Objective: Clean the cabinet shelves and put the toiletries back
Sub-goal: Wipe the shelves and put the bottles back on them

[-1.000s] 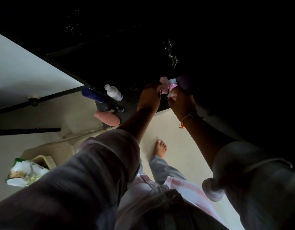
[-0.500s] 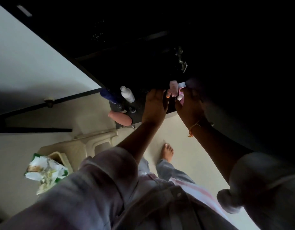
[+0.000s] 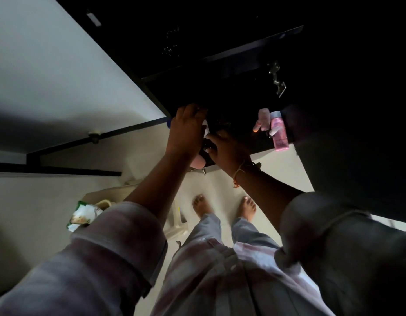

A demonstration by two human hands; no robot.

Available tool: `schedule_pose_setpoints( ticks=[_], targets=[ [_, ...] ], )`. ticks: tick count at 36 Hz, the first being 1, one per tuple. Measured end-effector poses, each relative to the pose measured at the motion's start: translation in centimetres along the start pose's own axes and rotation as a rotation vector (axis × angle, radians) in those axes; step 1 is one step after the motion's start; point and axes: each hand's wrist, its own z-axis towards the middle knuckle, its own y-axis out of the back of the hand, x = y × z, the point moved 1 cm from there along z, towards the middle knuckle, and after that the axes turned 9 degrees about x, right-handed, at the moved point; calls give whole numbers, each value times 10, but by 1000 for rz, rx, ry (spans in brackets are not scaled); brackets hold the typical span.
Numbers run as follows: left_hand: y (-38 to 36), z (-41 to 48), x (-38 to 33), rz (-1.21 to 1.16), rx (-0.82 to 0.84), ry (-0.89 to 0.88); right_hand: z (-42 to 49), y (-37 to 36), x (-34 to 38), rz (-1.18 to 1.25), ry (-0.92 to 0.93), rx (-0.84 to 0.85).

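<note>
On the dark cabinet shelf (image 3: 261, 147) my left hand (image 3: 186, 131) curls over a white bottle (image 3: 205, 131), with a blue bottle (image 3: 168, 122) just showing at its far edge. A pink tube (image 3: 197, 162) lies on the shelf edge below that hand. My right hand (image 3: 225, 148) is beside it, its fingertips pinching a small dark bottle (image 3: 207, 145) that is mostly hidden. At the shelf's right end a bright pink bottle (image 3: 280, 134) and a pale pink bottle (image 3: 263, 118) stand free of both hands.
An open white cabinet door (image 3: 60, 76) hangs at the left, and a dark door (image 3: 357, 144) at the right. A metal hinge (image 3: 276, 80) sits inside. Below are a pale plastic stool (image 3: 174, 221), a green-and-white packet (image 3: 83, 215) and my bare feet (image 3: 202, 205) on the floor.
Both hands let go of the pink bottles at the right and moved left along the shelf to the white and small dark bottles. The view tilted upward.
</note>
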Motion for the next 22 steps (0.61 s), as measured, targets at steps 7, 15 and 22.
schedule_pose_setpoints(
  ticks=[7,15,22],
  targets=[
    [-8,8,13,-77,158,-18,19,-10,1,-47,-7,72],
    [-2,17,10,-65,274,0,24,-17,-2,-70,-5,53],
    [-1,24,9,-71,279,-31,12,-10,-12,46,-104,-53]
  ],
)
